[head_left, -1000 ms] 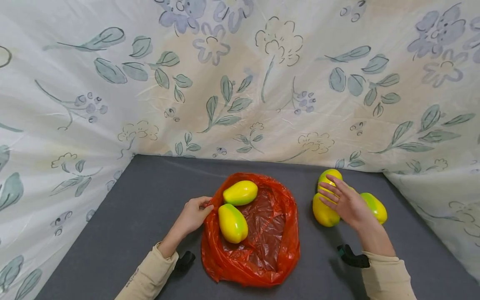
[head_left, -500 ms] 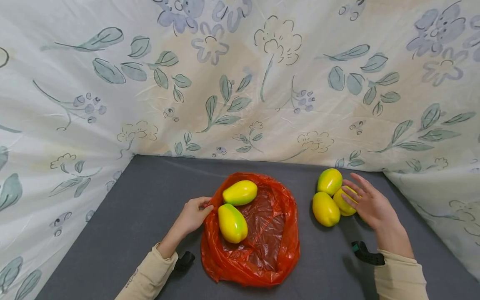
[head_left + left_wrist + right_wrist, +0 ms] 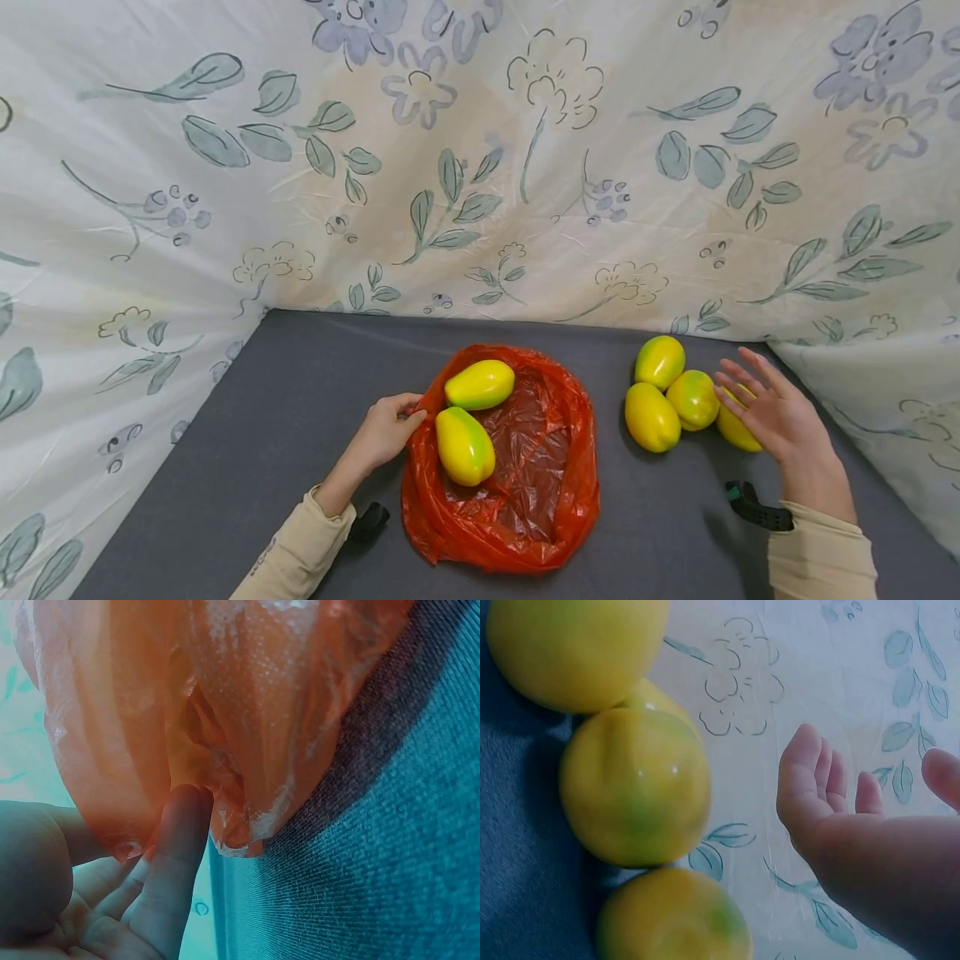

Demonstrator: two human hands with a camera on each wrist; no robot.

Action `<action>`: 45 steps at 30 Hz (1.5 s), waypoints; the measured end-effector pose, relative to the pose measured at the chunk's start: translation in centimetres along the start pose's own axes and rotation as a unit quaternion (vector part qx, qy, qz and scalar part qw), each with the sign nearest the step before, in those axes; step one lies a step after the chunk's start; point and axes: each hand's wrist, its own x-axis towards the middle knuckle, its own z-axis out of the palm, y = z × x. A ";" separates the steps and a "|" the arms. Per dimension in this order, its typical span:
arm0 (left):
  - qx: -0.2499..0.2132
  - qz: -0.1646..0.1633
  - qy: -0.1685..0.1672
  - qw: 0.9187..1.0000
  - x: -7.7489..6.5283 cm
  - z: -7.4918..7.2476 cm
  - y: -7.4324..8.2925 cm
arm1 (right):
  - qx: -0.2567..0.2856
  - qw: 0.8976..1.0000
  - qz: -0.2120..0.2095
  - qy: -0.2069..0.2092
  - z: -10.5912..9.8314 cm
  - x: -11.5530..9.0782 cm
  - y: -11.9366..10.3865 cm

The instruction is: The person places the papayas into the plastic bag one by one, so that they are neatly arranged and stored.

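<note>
A red plastic bag [image 3: 577, 467] lies with its mouth spread wide and its rim rolled down. Two yellow-green fruits, papaya-like in shape, lie in its left half: a rear fruit [image 3: 480, 385] and a front fruit [image 3: 466, 447]. My left hand [image 3: 384, 433] pinches the bag's left rim; the left wrist view shows the thin plastic [image 3: 247, 697] between thumb and fingers. My right hand [image 3: 787, 421] is held above the rightmost loose fruit [image 3: 737, 427], partly hiding it. Its fingers are extended and hold nothing, apart from the fruits in the right wrist view.
Right of the bag, more fruits cluster on the dark grey cloth [image 3: 300, 375]: a back one [image 3: 660, 362], a front one [image 3: 652, 418] and a middle one [image 3: 692, 400]. Floral fabric [image 3: 465, 167] walls the back and both sides.
My right hand has moved right across the loose fruits, uncovering the middle one and covering part of the rightmost. The left hand, bag and fruits have stayed put.
</note>
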 end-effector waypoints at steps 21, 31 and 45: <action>0.007 -0.002 0.002 1.000 -0.1 0.0 0.2 | 0.006 0.995 -0.043 0.089 -5.0 0.2 -1.6; 0.013 0.000 0.001 1.000 -0.2 0.0 0.2 | 0.004 0.993 -0.050 0.107 -9.3 1.0 -2.7; 0.011 0.002 -0.001 1.000 -0.2 0.0 0.2 | 0.043 0.991 -0.056 0.112 -17.0 2.5 -3.0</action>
